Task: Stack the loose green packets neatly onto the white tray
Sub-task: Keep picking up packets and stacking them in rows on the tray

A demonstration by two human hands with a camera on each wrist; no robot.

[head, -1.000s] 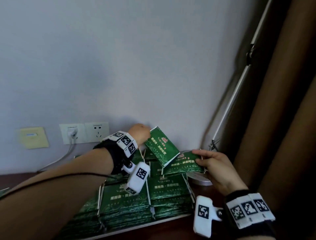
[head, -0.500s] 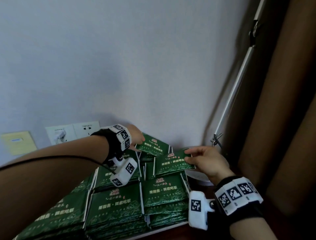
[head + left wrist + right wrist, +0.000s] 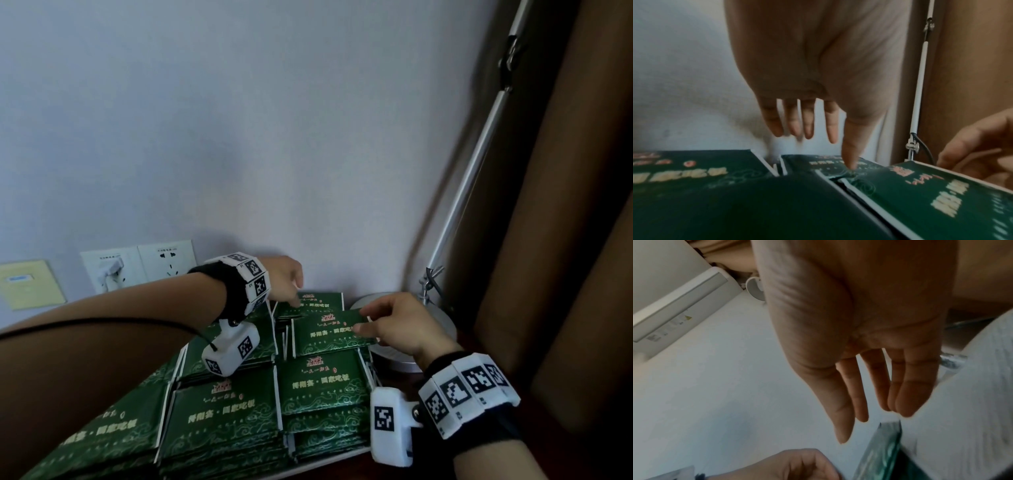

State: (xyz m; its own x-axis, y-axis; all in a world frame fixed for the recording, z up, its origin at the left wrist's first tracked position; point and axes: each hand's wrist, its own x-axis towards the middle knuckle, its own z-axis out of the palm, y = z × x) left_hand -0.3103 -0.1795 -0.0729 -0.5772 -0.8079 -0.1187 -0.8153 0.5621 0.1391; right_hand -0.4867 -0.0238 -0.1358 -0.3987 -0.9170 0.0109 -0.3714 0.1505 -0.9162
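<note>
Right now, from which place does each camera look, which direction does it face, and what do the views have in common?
Head: worn on the head, looks forward and down at the green packets by the wall; both forearms show.
Left wrist: looks along the left hand, whose thumb touches the back packet.
Right wrist: looks along the right hand, fingers straight, over the tilted packet.
Shared: the head and left wrist views both show the right hand at the tilted packet.

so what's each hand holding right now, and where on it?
Right hand pinches the top green packet at its right edge. Left hand holds nothing; one fingertip presses the back packet.
</note>
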